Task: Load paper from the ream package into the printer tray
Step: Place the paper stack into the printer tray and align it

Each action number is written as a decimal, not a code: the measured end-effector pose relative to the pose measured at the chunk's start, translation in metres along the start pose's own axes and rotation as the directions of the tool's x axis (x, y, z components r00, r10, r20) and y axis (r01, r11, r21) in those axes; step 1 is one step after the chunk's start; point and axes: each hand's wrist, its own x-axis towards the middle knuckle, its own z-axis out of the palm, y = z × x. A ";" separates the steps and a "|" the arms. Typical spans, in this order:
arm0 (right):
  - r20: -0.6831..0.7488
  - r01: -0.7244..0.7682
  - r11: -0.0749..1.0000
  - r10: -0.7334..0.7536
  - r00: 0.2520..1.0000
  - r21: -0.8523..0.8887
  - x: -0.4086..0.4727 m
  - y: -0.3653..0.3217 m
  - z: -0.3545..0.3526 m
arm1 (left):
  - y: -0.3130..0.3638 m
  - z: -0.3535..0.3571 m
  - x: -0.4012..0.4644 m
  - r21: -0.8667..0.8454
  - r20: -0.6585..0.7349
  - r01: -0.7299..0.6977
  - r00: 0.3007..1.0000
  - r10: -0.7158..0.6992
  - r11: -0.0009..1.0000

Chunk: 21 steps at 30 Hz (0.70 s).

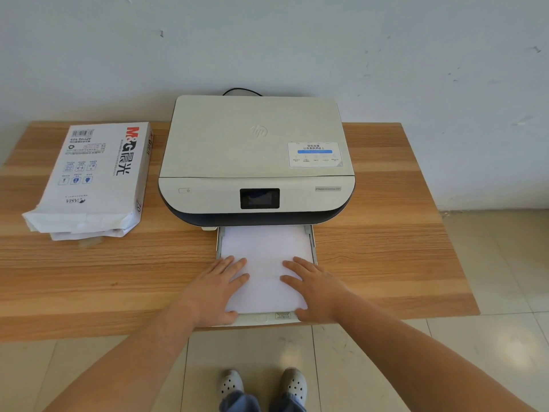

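**Paper Pressed Flat in the Tray**

At the near table edge, the left hand (221,288) and right hand (316,288) are laid open, palms down, on the paper (264,263); nothing is gripped. The sheets are seated in the pulled-out tray (312,237). Beyond sits the printer (255,162). Far left, the ream package (92,179) is left lying on the table (386,233), its near end torn open.

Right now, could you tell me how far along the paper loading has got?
Done: a white paper stack already lies in the pulled-out printer tray, and the opened ream package sits aside on the table. In hand: the left hand and right hand rest flat on the stack, thumbs at the tray's front edge. Left: the tray still needs sliding back into the printer.
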 end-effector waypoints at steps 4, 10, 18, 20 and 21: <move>0.006 -0.001 1.000 0.001 1.000 0.009 0.000 -0.001 -0.002 | 0.000 -0.002 -0.002 0.006 -0.007 -0.006 1.000 0.006 1.000; -0.008 0.004 1.000 -0.004 1.000 0.018 -0.002 0.004 0.001 | -0.006 0.000 -0.005 -0.019 -0.004 0.029 1.000 -0.029 0.999; 0.006 -0.030 0.999 0.030 1.000 0.040 0.000 0.003 0.001 | -0.008 -0.001 -0.006 -0.074 0.012 0.037 0.999 -0.036 0.997; 0.011 -0.034 0.999 0.034 0.999 0.038 0.000 0.003 0.001 | -0.008 -0.002 -0.007 -0.065 0.016 0.034 0.999 -0.033 0.997; 0.012 -0.035 0.999 0.034 0.999 0.040 -0.001 0.003 0.002 | -0.008 -0.002 -0.007 -0.056 0.020 0.031 0.999 -0.030 0.998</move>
